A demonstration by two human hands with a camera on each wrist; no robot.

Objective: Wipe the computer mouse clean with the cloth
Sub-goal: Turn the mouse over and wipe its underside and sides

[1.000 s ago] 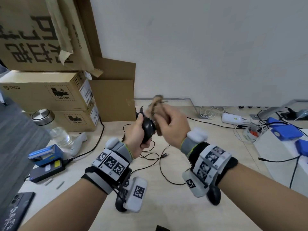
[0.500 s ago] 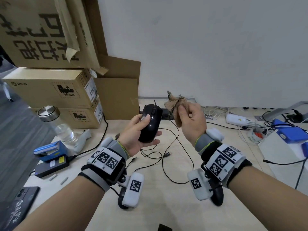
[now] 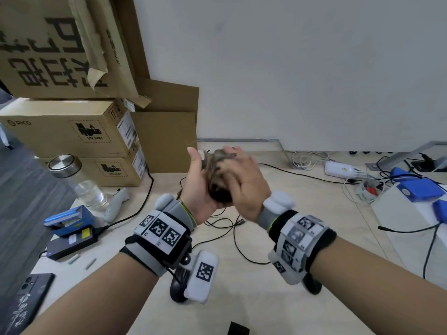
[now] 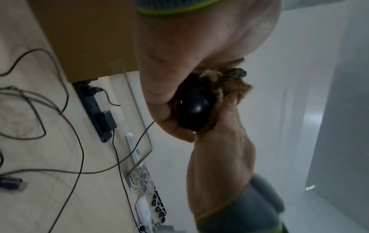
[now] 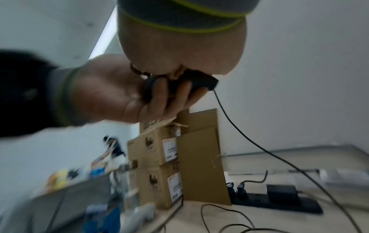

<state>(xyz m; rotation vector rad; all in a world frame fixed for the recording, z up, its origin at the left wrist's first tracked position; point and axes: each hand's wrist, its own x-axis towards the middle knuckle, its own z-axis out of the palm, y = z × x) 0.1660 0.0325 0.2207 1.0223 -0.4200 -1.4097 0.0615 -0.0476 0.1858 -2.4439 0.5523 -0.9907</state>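
Observation:
The black wired computer mouse [image 3: 219,191] is held up above the desk, gripped by my left hand [image 3: 199,182] from the left side and below. A crumpled brown cloth [image 3: 219,157] covers its upper part. My right hand [image 3: 244,182] grips the cloth and presses it against the mouse, blurred by motion. The left wrist view shows the mouse's rounded end [image 4: 194,108] bare between both hands, with the cloth [image 4: 229,82] bunched beside it. In the right wrist view the left hand's fingers [image 5: 159,94] wrap the mouse [image 5: 201,81], and its cable [image 5: 259,141] hangs to the desk.
Stacked cardboard boxes [image 3: 72,131] stand at the back left, a glass jar [image 3: 79,182] in front of them. Loose cables [image 3: 232,228] lie under the hands. A black power strip [image 5: 279,200] lies by the wall. Blue boxes [image 3: 420,189] and chargers sit right, a phone [image 3: 24,298] near left.
Half a second ago the hands were apart, the cloth held up beside the bare mouse. Now the right hand has brought the cloth onto the mouse and the hands meet.

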